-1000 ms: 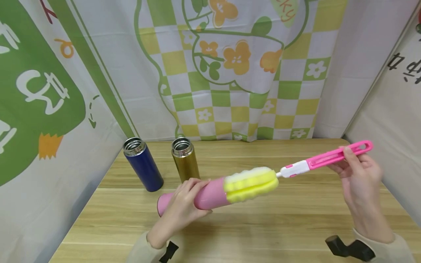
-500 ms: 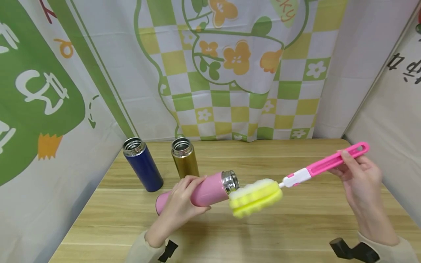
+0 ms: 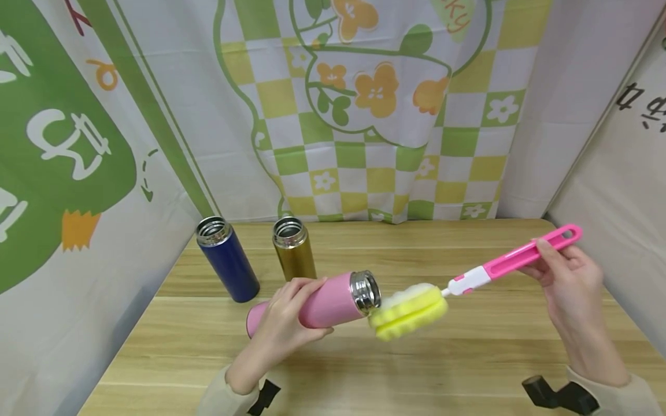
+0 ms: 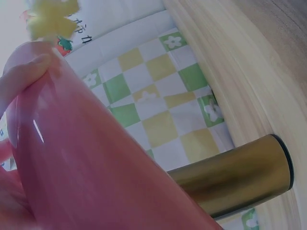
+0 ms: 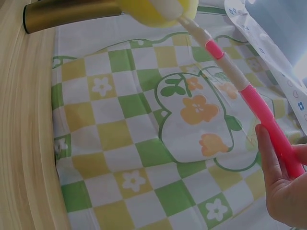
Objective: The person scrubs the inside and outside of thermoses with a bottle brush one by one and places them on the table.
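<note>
My left hand (image 3: 283, 315) grips a pink vacuum flask (image 3: 333, 301) round its body, tilted with its bare steel mouth (image 3: 366, 290) toward the right. In the left wrist view the pink flask (image 4: 91, 158) fills much of the picture, with fingers round its upper part. My right hand (image 3: 567, 277) pinches the pink handle of a bottle brush (image 3: 520, 256). The brush's yellow and white sponge head (image 3: 411, 312) is outside the flask, right at the lower edge of its mouth. From the right wrist view, thumb and fingers hold the pink handle (image 5: 268, 117) near its end.
A blue flask (image 3: 229, 263) and a gold flask (image 3: 294, 251) stand uncapped at the back left of the wooden table (image 3: 442, 370). The left hand partly overlaps the gold one. A checked cloth (image 3: 374, 173) hangs behind the table's far edge.
The sponge head has moved down and right from in front of the pink flask's mouth, which now shows. The brush handle has tilted more steeply. The left hand keeps its grip.
</note>
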A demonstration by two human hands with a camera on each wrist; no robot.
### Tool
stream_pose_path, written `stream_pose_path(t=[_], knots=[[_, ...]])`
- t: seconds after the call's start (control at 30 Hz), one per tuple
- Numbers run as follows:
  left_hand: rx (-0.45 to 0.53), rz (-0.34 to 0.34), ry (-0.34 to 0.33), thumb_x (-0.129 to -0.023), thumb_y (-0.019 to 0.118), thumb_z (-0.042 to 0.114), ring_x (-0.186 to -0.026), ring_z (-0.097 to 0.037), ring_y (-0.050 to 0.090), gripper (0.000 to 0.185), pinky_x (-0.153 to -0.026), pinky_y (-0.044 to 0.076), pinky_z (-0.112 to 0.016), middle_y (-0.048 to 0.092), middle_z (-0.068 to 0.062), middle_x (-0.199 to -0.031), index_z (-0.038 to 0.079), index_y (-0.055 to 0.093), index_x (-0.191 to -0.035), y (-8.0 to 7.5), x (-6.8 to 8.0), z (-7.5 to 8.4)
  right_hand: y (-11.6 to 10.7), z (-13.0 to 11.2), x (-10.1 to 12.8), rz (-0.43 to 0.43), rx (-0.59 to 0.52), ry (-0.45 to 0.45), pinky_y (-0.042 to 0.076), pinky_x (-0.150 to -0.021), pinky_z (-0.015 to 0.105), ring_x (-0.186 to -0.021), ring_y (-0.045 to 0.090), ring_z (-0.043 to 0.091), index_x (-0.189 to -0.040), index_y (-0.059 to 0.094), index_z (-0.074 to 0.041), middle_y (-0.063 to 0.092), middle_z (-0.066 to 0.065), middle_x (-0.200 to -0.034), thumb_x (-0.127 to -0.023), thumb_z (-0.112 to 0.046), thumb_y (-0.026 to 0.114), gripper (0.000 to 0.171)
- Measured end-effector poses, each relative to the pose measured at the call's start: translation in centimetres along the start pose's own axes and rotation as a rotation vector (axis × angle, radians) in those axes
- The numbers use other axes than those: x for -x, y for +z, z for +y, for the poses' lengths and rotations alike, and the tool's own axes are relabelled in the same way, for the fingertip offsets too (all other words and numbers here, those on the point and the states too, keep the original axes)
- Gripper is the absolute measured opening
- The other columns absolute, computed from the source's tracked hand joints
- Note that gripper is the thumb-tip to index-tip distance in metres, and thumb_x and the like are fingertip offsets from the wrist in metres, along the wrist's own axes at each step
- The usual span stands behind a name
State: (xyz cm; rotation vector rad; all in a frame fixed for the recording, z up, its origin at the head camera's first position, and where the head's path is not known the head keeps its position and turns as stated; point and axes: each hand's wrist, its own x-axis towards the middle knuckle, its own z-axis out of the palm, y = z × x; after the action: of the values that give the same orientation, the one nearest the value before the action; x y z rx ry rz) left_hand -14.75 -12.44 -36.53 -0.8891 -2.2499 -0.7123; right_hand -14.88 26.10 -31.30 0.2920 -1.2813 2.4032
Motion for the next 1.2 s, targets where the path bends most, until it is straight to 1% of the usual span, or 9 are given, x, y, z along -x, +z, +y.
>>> stream_pose_path(t=[0.1, 0.27, 0.37, 0.47, 0.57, 0.7, 0.97, 1.07, 1.2], knots=[[0.021, -0.005, 0.007, -0.045, 0.085, 0.024, -0.089, -0.019, 0.054, 0.077, -0.073, 0.045, -0.037, 0.055, -0.004, -0.1, 0.006, 0.056, -0.114, -0.1, 0.0, 0.1, 0.0, 0.1, -0.1, 0.022, 0.009, -0.018, 0.05, -0.065, 0.029, -0.069, 0.065, 0.023, -0.092, 0.057, 0.011, 0.061, 0.017, -0.08, -0.083, 0.003, 0.054, 0.012], [0.07, -0.015, -0.009, -0.047, 0.085, 0.022, -0.089, -0.019, 0.056, 0.077, -0.072, 0.048, -0.037, 0.055, -0.004, -0.102, 0.007, 0.054, -0.116, -0.3, 0.2, 0.2, -0.2, 0.2, -0.2, 0.079, 0.002, -0.045, 0.05, -0.065, 0.031, -0.069, 0.065, 0.024, -0.09, 0.056, 0.011, 0.061, 0.017, -0.078, -0.083, 0.002, 0.055, 0.012], [0.116, -0.029, -0.032, -0.048, 0.085, 0.02, -0.089, -0.019, 0.057, 0.077, -0.073, 0.049, -0.036, 0.055, -0.004, -0.103, 0.008, 0.054, -0.117, -0.4, 0.2, 0.2, -0.4, 0.2, -0.3, 0.128, -0.037, -0.044, 0.05, -0.064, 0.032, -0.069, 0.065, 0.025, -0.09, 0.054, 0.012, 0.062, 0.018, -0.077, -0.082, 0.001, 0.057, 0.013], [0.18, -0.044, -0.07, -0.049, 0.085, 0.018, -0.091, -0.018, 0.056, 0.077, -0.073, 0.049, -0.035, 0.055, -0.003, -0.105, 0.009, 0.052, -0.118, -0.5, 0.3, 0.2, -0.7, 0.2, -0.5, 0.178, -0.114, -0.049, 0.05, -0.064, 0.034, -0.068, 0.065, 0.027, -0.089, 0.052, 0.013, 0.061, 0.019, -0.076, -0.081, 0.003, 0.057, 0.014], [0.269, -0.053, -0.147, -0.05, 0.085, 0.018, -0.092, -0.017, 0.055, 0.078, -0.073, 0.049, -0.034, 0.055, -0.001, -0.106, 0.012, 0.051, -0.12, -0.4, 0.4, 0.2, -0.9, 0.1, -0.5, 0.207, -0.174, -0.046, 0.05, -0.064, 0.035, -0.068, 0.065, 0.028, -0.09, 0.052, 0.013, 0.061, 0.02, -0.076, -0.081, 0.004, 0.057, 0.014], [0.393, -0.064, -0.294, -0.054, 0.084, 0.018, -0.093, -0.015, 0.054, 0.077, -0.074, 0.048, -0.032, 0.056, 0.0, -0.108, 0.014, 0.049, -0.123, -0.3, 0.7, 0.4, -1.1, 0.0, -0.5, 0.219, -0.2, -0.025, 0.05, -0.066, 0.035, -0.07, 0.064, 0.029, -0.091, 0.052, 0.012, 0.061, 0.02, -0.078, -0.082, 0.003, 0.057, 0.014], [0.57, -0.128, -0.538, -0.065, 0.078, 0.019, -0.094, -0.018, 0.057, 0.074, -0.079, 0.047, -0.029, 0.058, -0.008, -0.113, 0.01, 0.043, -0.129, 0.3, 0.9, 0.8, -1.3, 0.1, -0.3, 0.206, -0.249, -0.014, 0.05, -0.068, 0.037, -0.072, 0.064, 0.031, -0.092, 0.051, 0.013, 0.061, 0.022, -0.079, -0.083, 0.003, 0.054, 0.013], [0.687, -0.127, -0.617, -0.069, 0.075, 0.014, -0.098, -0.022, 0.056, 0.071, -0.081, 0.046, -0.03, 0.055, -0.011, -0.118, 0.011, 0.04, -0.131, 0.6, 0.8, 0.9, -1.4, 0.1, -0.2, 0.202, -0.285, 0.004, 0.05, -0.069, 0.038, -0.073, 0.064, 0.032, -0.092, 0.05, 0.012, 0.061, 0.023, -0.079, -0.084, 0.003, 0.053, 0.012], [0.872, -0.106, -0.704, -0.076, 0.068, 0.01, -0.096, -0.023, 0.056, 0.066, -0.079, 0.046, -0.034, 0.054, -0.018, -0.116, 0.012, 0.034, -0.133, 1.1, 0.8, 1.0, -1.5, 0.2, -0.1, 0.212, -0.308, 0.027, 0.05, -0.07, 0.038, -0.073, 0.064, 0.032, -0.093, 0.05, 0.011, 0.061, 0.022, -0.079, -0.085, 0.003, 0.052, 0.012]])
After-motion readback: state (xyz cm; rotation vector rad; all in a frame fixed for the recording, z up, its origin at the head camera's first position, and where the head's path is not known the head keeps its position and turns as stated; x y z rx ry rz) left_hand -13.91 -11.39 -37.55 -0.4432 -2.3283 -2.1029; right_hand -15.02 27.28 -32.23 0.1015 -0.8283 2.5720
